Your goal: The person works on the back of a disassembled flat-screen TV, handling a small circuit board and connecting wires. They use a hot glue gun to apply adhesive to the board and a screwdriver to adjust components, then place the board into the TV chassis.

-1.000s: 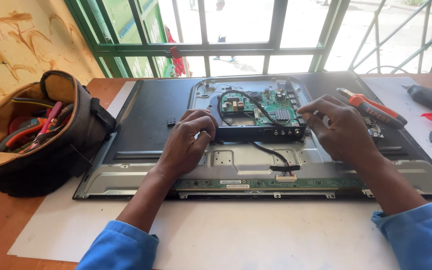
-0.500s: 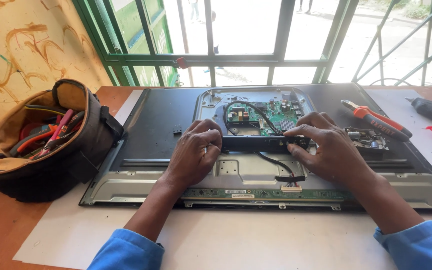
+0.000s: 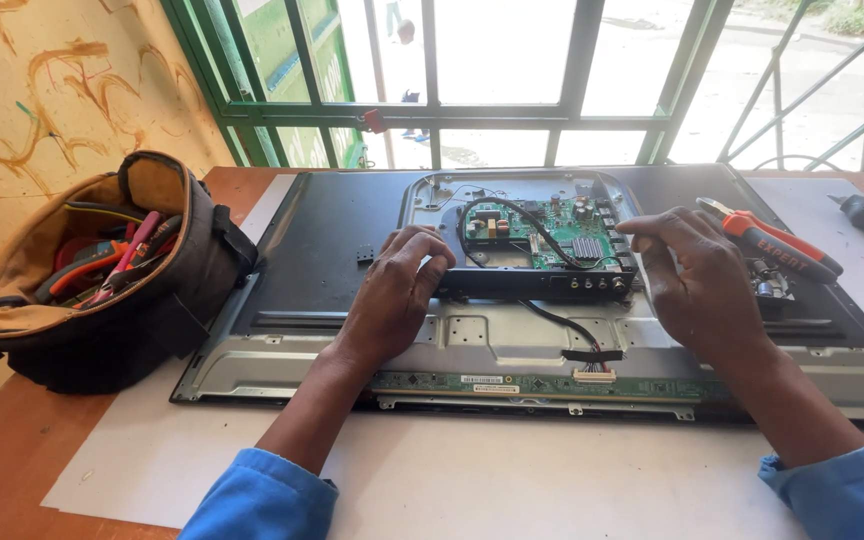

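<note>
- Head view shows a flat-panel television lying face down across the middle of the frame on a white sheet, with its back cover already off and the bare metal chassis showing.
- Left hand, at centre frame, has its fingers curled over the left end of the black bracket that runs along the lower edge of the green circuit board; it grips that end.
- Right hand, right of centre, rests with bent fingers on the right end of the same bracket; whether it pinches the part or only presses on it, I cannot tell.
- Board sits in its recess in the upper middle of the chassis, and a black cable runs from it down to the narrow strip board along the lower edge, plugged in there.
- Judging by that, the opening-up is done, while the board and its wiring are not yet out; the work looks about midway.
- Orange-handled pliers lie on the panel at upper right, untouched.
- Open tool bag with more hand tools stands at the left of the frame, well apart from both hands.
</note>
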